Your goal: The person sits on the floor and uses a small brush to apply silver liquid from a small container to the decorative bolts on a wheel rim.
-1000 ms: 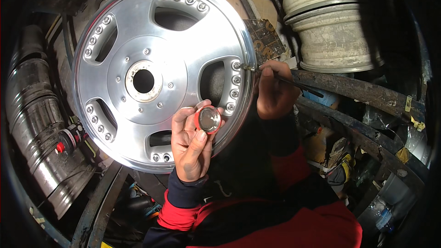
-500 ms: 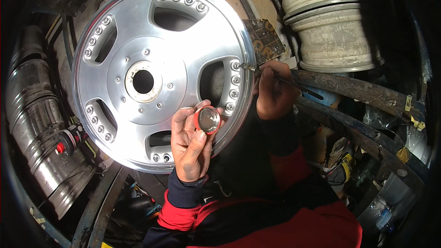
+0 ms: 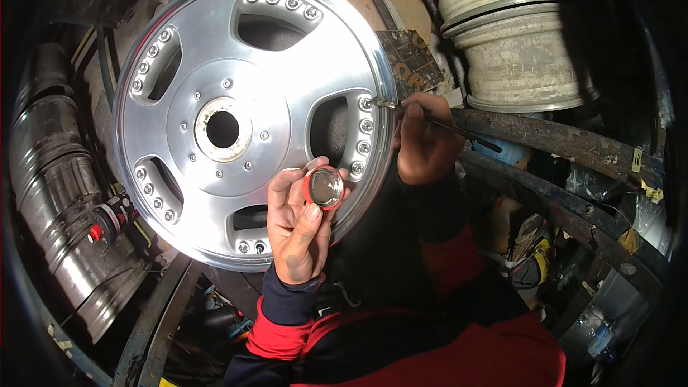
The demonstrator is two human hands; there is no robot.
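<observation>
A polished silver wheel rim [image 3: 201,204] lies face up before me, with rows of small bolts beside its openings. Between the fingers and thumb of my left hand [image 3: 295,240], over the wheel's lower right part, I hold a small round cap [image 3: 327,188] with a red ridged edge. Its inside looks greyish and shiny. My right hand [image 3: 428,145] pinches a thin dark-handled paintbrush [image 3: 467,133] just beyond the wheel's right edge. The brush's tip is at the top bolt [image 3: 365,102] of the right-hand row; whether it touches is too small to tell.
Dull, worn wheel barrels [image 3: 509,57] stand at the upper right, and shiny dark ones [image 3: 64,179] line the left. A black bottle with a red tip [image 3: 109,219] lies beside them. Rusty metal bars [image 3: 552,140] cross the right side above clutter.
The wheel sits very slightly further left in view, and my right hand with the paintbrush has shifted slightly left with it. My left hand and the cap are nearly unmoved.
</observation>
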